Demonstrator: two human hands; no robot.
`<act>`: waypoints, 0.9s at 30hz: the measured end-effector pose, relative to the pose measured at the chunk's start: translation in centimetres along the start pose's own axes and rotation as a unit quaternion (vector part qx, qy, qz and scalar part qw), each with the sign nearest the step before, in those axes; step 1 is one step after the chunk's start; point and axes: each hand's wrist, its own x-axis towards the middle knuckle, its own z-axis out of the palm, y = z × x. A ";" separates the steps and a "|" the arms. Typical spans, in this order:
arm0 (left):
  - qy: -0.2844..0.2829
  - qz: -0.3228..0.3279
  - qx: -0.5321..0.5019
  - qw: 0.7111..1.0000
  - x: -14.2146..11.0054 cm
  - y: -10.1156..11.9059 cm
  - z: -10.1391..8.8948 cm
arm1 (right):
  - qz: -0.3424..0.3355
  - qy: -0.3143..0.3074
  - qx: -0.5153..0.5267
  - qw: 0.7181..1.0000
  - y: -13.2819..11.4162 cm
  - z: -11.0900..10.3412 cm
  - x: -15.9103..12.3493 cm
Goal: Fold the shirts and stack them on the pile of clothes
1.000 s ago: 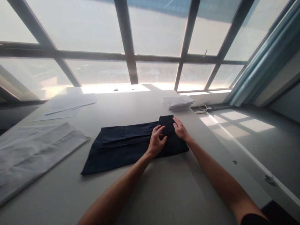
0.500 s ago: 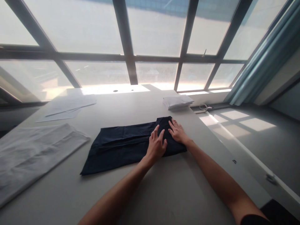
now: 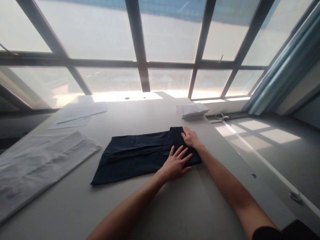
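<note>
A dark navy piece of folded cloth (image 3: 140,155), perhaps a garment, lies flat on the white table (image 3: 140,206). Its right end is turned over into a short flap. My left hand (image 3: 175,164) rests on the near part of that flap, fingers spread and palm down. Against the far right edge of the flap lies my right hand (image 3: 190,137), its fingers stretched out over the cloth. Neither hand grips anything. The palms hide parts of the flap.
On the left side of the table lies a large white folded cloth (image 3: 45,163). Behind it are white sheets (image 3: 80,115). A folded white stack (image 3: 192,110) sits near the right edge. Windows (image 3: 167,80) run along the back, with a blue curtain (image 3: 277,66) at right.
My left hand has moved right and nearer onto the flap, its fingers now spread flatter. My right hand has stayed at the flap's far edge. The view has shifted slightly.
</note>
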 end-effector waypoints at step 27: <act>0.161 -0.335 -0.083 0.925 10.5 -9.6 -3.5 | 0.010 0.049 -0.012 0.999 0.2 0.5 0.3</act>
